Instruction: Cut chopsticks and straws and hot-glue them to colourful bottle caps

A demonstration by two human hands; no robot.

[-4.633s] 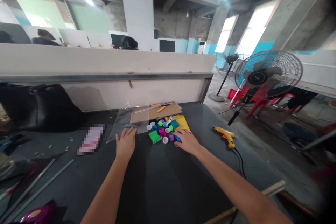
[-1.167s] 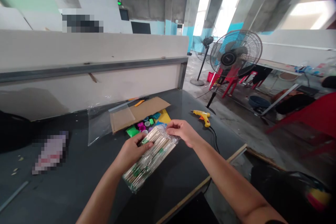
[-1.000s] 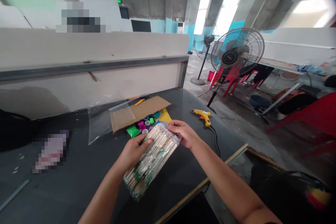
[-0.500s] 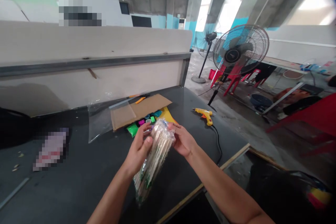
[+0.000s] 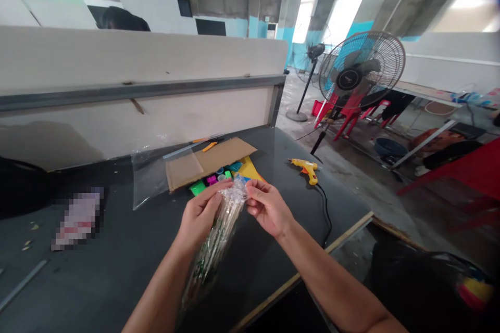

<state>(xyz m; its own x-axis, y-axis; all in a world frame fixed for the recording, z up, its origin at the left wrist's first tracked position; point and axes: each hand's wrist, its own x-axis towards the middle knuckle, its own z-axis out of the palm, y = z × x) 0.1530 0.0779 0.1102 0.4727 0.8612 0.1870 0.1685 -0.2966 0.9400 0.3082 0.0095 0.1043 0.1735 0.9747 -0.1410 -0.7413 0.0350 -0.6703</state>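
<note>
A clear plastic bag of long thin sticks (image 5: 221, 229) slants over the dark table, its crumpled end up and away from me. My left hand (image 5: 201, 217) grips the bag's left side near that end, the thumb on top. Fingers of my right hand (image 5: 269, 208) pinch the crumpled plastic at the upper right. Just beyond the hands lie a green packet (image 5: 197, 188), small magenta pieces (image 5: 211, 180) and a yellow sheet (image 5: 248, 168). Behind them is a piece of brown cardboard (image 5: 219, 158) with an orange cutter (image 5: 210, 146) on it.
A yellow glue gun (image 5: 307, 169) with a black cord lies on the table (image 5: 117, 270) at right. Flat clear plastic (image 5: 146, 182) lies at left. A white partition (image 5: 156, 57) borders the back. A standing fan (image 5: 349, 79) is beyond the right edge.
The bag of sticks has shifted left and tilted further down. My left hand has moved left with it. My right hand's fingers have come round to pinch the crumpled end.
</note>
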